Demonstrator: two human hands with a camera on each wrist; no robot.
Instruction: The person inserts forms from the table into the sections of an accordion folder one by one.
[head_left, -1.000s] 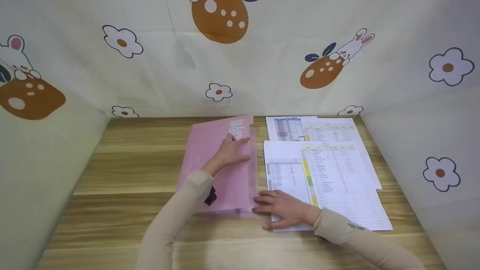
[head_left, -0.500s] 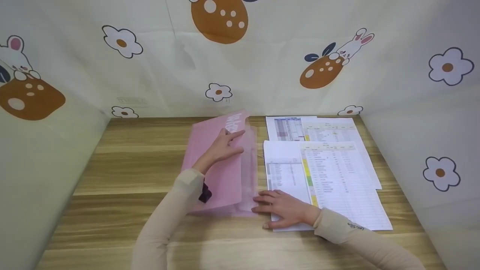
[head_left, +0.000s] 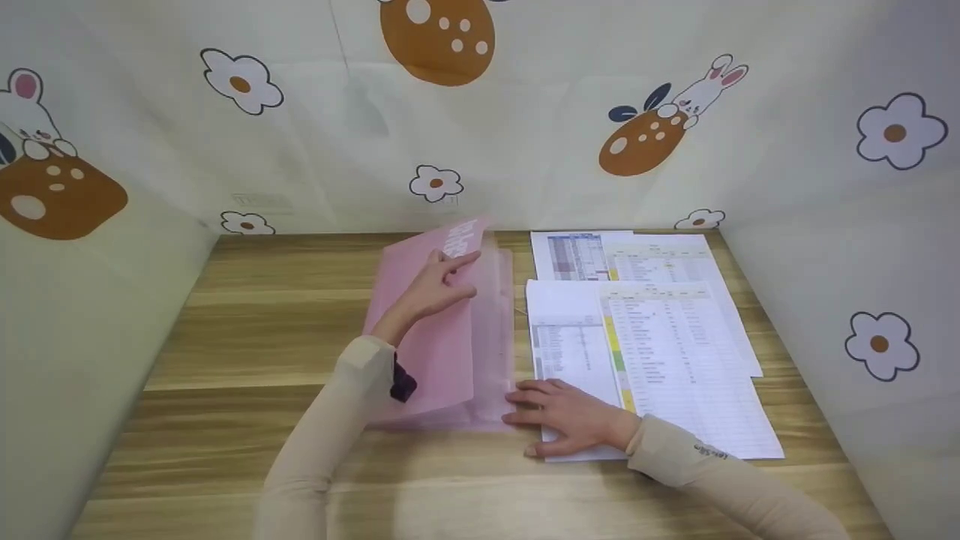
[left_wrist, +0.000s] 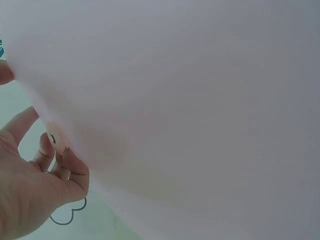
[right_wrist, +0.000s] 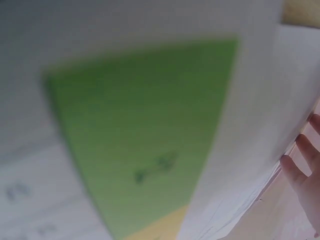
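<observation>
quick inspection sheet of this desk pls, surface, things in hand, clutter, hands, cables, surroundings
surface: wooden table, light and dark grain bands
job's things: pink folder lies on the table, its front cover raised along the right edge; printed sheets lie to its right, overlapping a farther set
clutter: nothing seen
hands: left hand holds the raised cover's edge; right hand rests flat on the near sheets, fingertips at the folder's corner
cables: nothing seen
surroundings: cream cloth backdrop with flowers, rabbits and brown shapes on three sides
</observation>
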